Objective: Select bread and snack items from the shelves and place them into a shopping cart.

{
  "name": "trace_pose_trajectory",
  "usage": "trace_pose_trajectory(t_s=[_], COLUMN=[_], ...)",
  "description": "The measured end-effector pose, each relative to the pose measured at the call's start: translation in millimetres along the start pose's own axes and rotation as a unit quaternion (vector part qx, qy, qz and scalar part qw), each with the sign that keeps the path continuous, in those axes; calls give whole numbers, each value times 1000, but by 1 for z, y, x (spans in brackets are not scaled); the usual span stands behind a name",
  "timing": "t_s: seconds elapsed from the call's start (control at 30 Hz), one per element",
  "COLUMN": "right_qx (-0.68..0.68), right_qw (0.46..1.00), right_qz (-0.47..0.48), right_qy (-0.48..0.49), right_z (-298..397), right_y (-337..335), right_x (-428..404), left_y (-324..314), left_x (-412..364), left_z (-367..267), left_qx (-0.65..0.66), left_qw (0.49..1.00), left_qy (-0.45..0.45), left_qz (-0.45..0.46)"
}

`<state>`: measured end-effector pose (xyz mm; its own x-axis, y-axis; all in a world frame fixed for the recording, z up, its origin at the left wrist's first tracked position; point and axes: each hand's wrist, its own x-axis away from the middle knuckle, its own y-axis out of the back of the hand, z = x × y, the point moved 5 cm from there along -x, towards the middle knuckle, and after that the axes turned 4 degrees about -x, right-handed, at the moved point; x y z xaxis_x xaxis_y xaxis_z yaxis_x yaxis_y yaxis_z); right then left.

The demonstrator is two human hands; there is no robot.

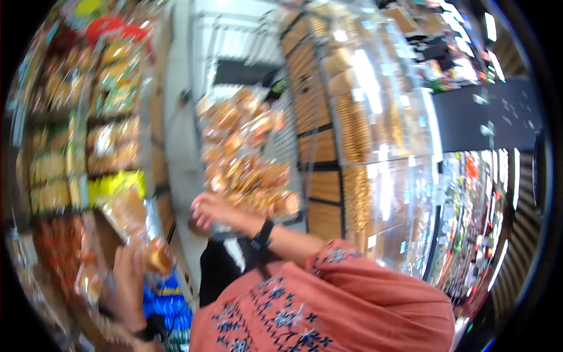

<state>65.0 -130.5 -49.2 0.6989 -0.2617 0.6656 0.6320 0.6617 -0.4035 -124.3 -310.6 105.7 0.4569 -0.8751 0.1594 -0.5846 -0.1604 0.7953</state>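
At the left shelf, my left hand is closed against a clear bag of bread, which juts past the shelf edge. Blur hides how its fingertips sit. My right hand, with a dark band on the wrist, is in the air over the near end of a wire shopping cart. Its fingers are loosely apart and hold nothing. Just beyond it, several clear-wrapped bread products are heaped in the cart. Another bagged loaf lies on the shelf above my left hand.
Packaged bread fills the left shelves. Blue packs are lower, beside my left forearm. Wooden-fronted cases with clear bins run along the cart's right side. Pale floor shows between the left shelves and the cart.
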Motion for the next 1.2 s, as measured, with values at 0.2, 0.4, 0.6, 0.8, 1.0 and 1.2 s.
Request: trace_pose_trajectory(t_s=[0.2,0.4,0.6,0.8,1.0,1.2], right_qx=[-52,-155,-295,-369,-258,-173], right_qw=[996,985,942,899,957,984], right_qz=[-43,-56,-63,-156,-81,-35], right_qy=[54,55,149,176,103,5], right_z=[53,89,115,122,94,37], right_y=[54,117,182,216,191,140], right_x=[30,35,0,-36,-17,25], left_y=[-12,-87,-180,-210,-207,-169], left_x=[-94,-206,-314,-352,-273,-145], left_z=[-106,-173,-162,-134,-125,-76], left_qx=[87,141,158,130,241,299], left_qw=[990,966,973,968,965,952], left_qy=[-113,-216,-168,-152,-100,-16], left_qz=[-8,-17,8,-151,-28,55])
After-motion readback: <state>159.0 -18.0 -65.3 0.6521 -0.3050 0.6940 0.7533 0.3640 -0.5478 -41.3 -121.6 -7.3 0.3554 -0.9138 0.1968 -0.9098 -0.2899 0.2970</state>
